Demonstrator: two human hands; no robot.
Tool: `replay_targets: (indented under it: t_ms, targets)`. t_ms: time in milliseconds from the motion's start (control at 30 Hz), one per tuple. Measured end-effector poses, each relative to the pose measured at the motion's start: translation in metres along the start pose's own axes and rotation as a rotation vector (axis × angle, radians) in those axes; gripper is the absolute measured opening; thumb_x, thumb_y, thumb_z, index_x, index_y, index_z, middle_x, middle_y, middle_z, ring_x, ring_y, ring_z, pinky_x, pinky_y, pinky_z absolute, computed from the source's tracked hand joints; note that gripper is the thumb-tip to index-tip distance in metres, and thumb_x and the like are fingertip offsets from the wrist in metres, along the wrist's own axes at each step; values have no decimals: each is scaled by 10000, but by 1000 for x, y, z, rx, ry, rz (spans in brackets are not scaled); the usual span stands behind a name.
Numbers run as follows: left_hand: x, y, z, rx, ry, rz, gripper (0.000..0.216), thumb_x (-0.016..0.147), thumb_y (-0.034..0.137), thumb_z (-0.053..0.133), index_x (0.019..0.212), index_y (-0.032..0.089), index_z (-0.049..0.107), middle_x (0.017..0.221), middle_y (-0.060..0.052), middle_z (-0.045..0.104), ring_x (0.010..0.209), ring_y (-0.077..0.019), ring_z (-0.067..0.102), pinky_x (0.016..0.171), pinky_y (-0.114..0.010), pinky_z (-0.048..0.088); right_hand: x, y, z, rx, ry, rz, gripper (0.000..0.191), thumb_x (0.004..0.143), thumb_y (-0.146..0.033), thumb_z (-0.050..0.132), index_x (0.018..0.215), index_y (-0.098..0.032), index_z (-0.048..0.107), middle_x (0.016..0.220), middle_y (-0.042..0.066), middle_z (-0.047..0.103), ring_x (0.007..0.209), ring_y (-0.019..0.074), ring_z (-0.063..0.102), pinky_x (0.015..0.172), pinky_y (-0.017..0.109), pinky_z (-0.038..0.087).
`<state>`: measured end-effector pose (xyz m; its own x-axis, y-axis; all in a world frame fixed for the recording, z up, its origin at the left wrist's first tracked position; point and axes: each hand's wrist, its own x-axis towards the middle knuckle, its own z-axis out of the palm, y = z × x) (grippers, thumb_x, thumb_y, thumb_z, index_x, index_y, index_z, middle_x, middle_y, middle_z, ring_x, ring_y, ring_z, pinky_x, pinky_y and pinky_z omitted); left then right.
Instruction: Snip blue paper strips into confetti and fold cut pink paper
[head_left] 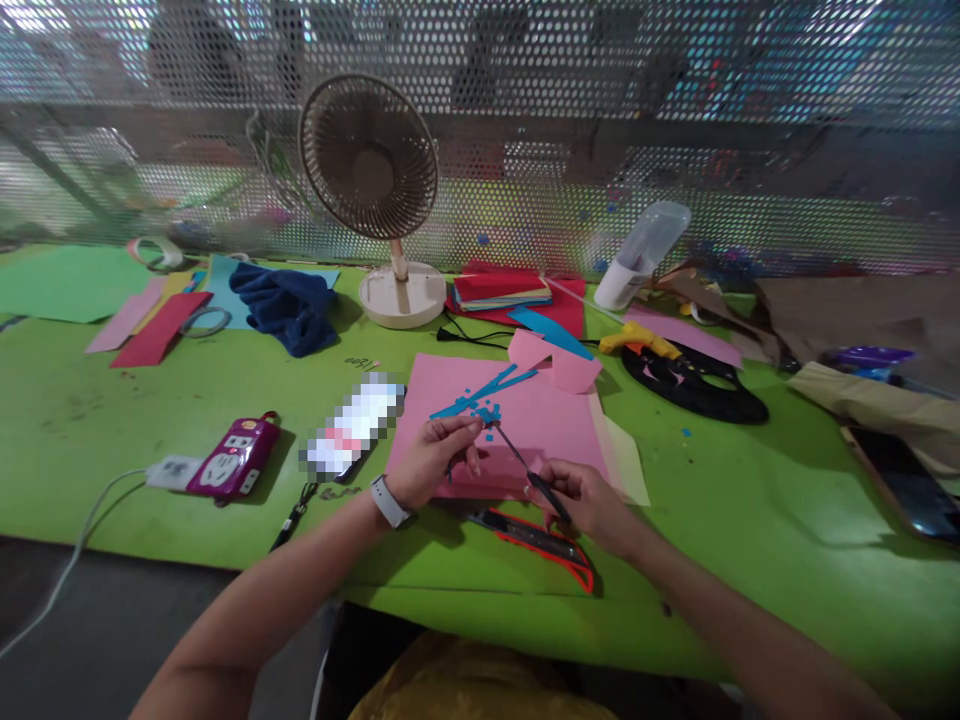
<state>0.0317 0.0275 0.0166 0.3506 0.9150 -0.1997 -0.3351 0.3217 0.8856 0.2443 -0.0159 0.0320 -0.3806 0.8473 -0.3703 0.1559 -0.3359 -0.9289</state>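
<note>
My right hand (581,500) is closed on black-handled scissors (551,495), whose slim metal blades point up and left. The blade tips meet the fingertips of my left hand (450,448), which pinch a narrow blue paper strip; most of it is hidden by the fingers. Small blue paper bits (487,412) lie just past the tips. Two long blue paper strips (480,392) rest behind them on a stack of pink paper (435,380). Below my hands, a red-and-black utility knife (536,540) lies near the table's front edge.
Left of the paper lie a lit phone (356,430) and a purple device (232,458) with a white cable. A fan (403,295), a blue cloth (285,305) and red paper (499,290) stand or lie behind. To the right are a yellow glue gun (641,340) and a dark phone (904,480).
</note>
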Motion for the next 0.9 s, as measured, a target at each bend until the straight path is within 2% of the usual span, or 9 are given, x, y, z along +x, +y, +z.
replay_targets:
  t_ms: [133, 567, 900]
  targets:
    - [0, 0, 0, -4, 0, 0, 206, 778, 341, 698, 862, 154, 697, 463, 41, 601, 405, -72, 535, 760, -283, 519, 1, 2, -1, -9, 0, -13, 432, 660, -553, 737, 698, -184, 515, 575, -61, 503, 490, 85, 518, 495, 227, 458]
    - [0, -1, 0, 63, 20, 21, 249, 789, 357, 680, 908, 138, 694, 489, 28, 606, 421, -81, 536, 656, -269, 502, 2, 0, 0, -29, 9, -13, 449, 659, -578, 728, 688, -189, 507, 563, -58, 486, 483, 79, 489, 459, 214, 437]
    - [1, 1, 0, 62, 25, 10, 271, 792, 364, 680, 924, 128, 693, 508, 20, 610, 433, -74, 538, 604, -237, 484, 3, -1, 0, -10, 39, 2, 477, 619, -601, 741, 682, -185, 518, 539, -55, 514, 464, 93, 529, 470, 230, 457]
